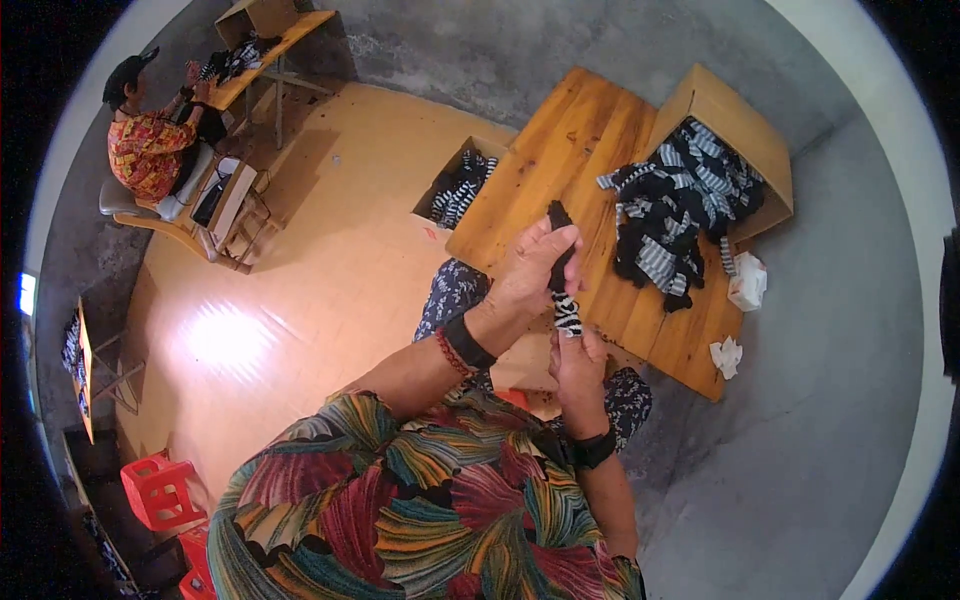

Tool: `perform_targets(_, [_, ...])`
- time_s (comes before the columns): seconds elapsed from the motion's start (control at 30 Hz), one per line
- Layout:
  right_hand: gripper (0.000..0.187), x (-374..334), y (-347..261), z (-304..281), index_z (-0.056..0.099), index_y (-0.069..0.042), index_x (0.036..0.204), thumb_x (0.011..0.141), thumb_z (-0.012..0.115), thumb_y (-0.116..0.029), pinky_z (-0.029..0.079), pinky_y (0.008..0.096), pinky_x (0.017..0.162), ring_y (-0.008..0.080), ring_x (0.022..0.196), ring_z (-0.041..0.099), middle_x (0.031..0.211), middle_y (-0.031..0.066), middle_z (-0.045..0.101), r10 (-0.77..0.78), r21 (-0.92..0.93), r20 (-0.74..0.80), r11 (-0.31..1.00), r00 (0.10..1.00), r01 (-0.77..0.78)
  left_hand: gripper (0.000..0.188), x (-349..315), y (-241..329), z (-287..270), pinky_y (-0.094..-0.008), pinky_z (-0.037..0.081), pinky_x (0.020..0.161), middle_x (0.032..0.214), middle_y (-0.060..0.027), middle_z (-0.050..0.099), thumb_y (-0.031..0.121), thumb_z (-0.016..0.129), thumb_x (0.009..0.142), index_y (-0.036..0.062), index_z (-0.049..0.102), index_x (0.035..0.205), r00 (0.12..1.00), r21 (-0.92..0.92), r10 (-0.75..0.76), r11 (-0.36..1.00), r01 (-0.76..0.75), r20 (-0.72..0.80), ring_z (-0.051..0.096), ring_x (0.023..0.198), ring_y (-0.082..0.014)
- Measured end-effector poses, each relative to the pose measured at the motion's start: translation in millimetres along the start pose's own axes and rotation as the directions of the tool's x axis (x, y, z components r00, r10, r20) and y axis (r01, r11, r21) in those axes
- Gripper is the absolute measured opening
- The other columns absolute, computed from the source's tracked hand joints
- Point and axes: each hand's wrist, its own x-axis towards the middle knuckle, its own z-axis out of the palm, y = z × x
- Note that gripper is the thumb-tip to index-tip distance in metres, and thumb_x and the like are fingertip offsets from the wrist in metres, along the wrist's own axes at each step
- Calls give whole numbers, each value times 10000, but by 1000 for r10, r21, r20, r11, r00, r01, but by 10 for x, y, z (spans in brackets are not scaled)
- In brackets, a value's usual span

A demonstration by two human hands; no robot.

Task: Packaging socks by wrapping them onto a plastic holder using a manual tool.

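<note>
Between my two hands stretches a narrow black knitted piece with a striped end (566, 318); whether it is a sock or a glove I cannot tell. My left hand (530, 268) is closed around its black part, the black tip sticking out above the thumb. Lower down, my right hand (580, 368) grips the black-and-white striped end. Both hands are in front of the near edge of a wooden table (545, 160), above my lap. On that table lies a heap of similar black and grey-striped knitwear (660, 225), spilling from a cardboard box (770, 150) tipped on its side.
A white tissue pack (747, 282) and a crumpled tissue (726, 357) lie along the table's right side. Left of the table stands an open carton (437, 205) of striped knitwear. Across the room a person (155, 150) sits at another table. Red stools (160, 490) are at lower left.
</note>
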Motion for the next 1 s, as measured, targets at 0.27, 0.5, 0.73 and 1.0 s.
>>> perform_targets(0.27, [201, 2, -240, 55, 455, -71, 740, 861, 486, -229, 225, 193, 361, 67, 359, 288, 468, -34, 335, 259, 401, 381, 819, 888, -411, 145, -55, 76, 35, -263, 416, 431, 494, -17, 436, 184, 504, 845, 65, 462, 774, 998, -4, 45, 999, -45, 49, 395, 358, -128])
perform_targets(0.5, [197, 19, -221, -153, 507, -59, 758, 857, 493, -229, 238, 182, 371, 43, 403, 324, 530, -40, 395, 233, 112, 165, 961, 958, -253, 217, -39, 145, 23, -315, 483, 545, 604, -65, 536, 261, 460, 867, 46, 483, 853, 997, -38, 43, 998, -45, -66, 540, 498, -182])
perform_targets(0.73, [242, -9, -361, -191, 543, 6, 798, 865, 461, -212, 381, 235, 536, 96, 570, 445, 614, -31, 469, -243, -539, 83, 805, 967, 249, 235, 22, 203, -106, -337, 488, 546, 589, -96, 541, 239, 443, 863, 24, 484, 778, 991, 43, -12, 999, 6, 136, 565, 525, -227])
perform_targets(1.0, [226, -16, -143, -203, 510, -21, 752, 869, 449, -204, 298, 213, 427, 87, 456, 387, 543, -9, 435, 77, -73, 119, 995, 990, -69, 200, 31, 121, -121, -314, 475, 517, 569, -80, 538, 205, 468, 850, 39, 478, 740, 966, 88, -71, 995, 50, 248, 564, 511, -217])
